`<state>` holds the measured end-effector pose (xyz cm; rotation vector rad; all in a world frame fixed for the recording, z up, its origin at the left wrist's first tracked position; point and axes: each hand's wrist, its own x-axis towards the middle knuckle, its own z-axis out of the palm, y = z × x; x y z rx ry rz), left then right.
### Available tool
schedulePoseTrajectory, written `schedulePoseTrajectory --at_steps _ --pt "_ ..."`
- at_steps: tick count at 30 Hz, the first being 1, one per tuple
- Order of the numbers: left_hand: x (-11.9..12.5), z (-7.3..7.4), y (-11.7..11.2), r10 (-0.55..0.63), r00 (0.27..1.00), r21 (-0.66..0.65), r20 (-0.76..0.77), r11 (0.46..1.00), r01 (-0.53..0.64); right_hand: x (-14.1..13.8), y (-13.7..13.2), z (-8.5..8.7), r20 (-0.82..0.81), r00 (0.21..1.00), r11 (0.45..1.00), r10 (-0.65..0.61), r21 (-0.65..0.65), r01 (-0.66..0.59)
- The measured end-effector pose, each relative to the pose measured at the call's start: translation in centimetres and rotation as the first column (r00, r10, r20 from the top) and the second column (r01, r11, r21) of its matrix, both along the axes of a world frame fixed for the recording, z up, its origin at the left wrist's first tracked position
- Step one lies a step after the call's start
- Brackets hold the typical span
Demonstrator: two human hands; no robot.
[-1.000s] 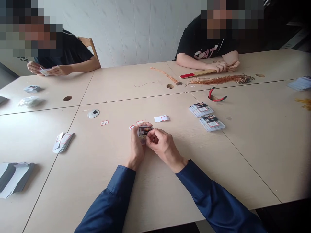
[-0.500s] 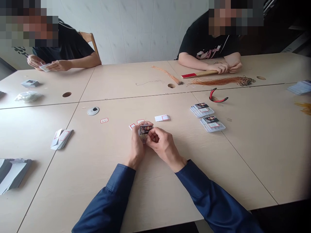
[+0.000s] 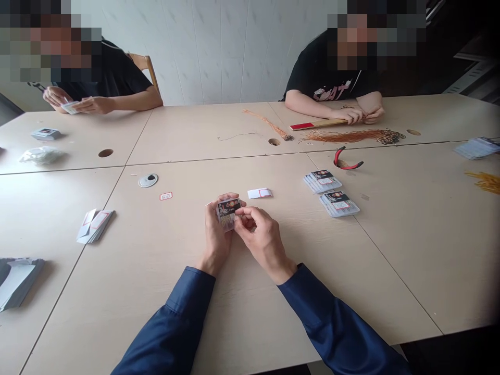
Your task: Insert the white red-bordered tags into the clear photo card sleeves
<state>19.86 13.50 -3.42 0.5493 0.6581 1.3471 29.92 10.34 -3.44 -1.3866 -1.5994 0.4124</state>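
Note:
Both my hands meet over the middle of the pale wooden table. My left hand grips a small clear packet with a dark printed label, fingers curled round its left side. My right hand pinches the packet's right edge with fingers closed. A small white label with a red border lies just beyond the hands. Two fanned piles of finished packets lie to the right.
Red-handled cutters and bundles of orange cords lie at the back right. White cards and grey sleeves lie at the left. One person sits at the far left, another at the far right, each handling small items.
The packet and both hands have shifted slightly left and up in view. The two loose labels seen beside my left hand are hidden now. The camera has tilted a little.

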Motion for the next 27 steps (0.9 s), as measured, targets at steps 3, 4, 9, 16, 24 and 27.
schedulePoseTrajectory --at_steps 3,4,9,16,24,27 --pt "0.02 0.02 -0.02 0.002 1.000 -0.002 -0.027 1.000 -0.002 0.02 -0.02 0.03 0.058 0.998 0.999 -0.006 0.037 0.004" --pt "0.05 0.05 -0.02 0.008 0.999 -0.001 -0.036 1.000 -0.008 0.01 -0.07 0.08 0.077 0.997 0.999 -0.006 0.049 0.002" --pt "0.24 0.26 -0.07 0.037 0.998 0.014 -0.051 0.999 -0.036 -0.19 -0.35 0.29 0.160 0.987 0.997 -0.024 0.077 0.012" --pt "0.25 0.37 -0.19 0.031 0.999 -0.008 -0.037 0.999 -0.031 -0.46 -0.25 -0.10 0.097 0.995 0.999 -0.025 0.033 0.022" --pt "0.25 0.47 -0.25 0.046 0.994 -0.013 -0.096 0.999 -0.048 -0.66 -0.28 -0.13 -0.019 1.000 1.000 -0.011 -0.024 0.011" --pt "0.26 0.51 -0.25 0.053 0.995 -0.003 -0.081 0.999 -0.053 -0.76 -0.36 -0.13 0.011 1.000 1.000 -0.007 -0.010 0.007"
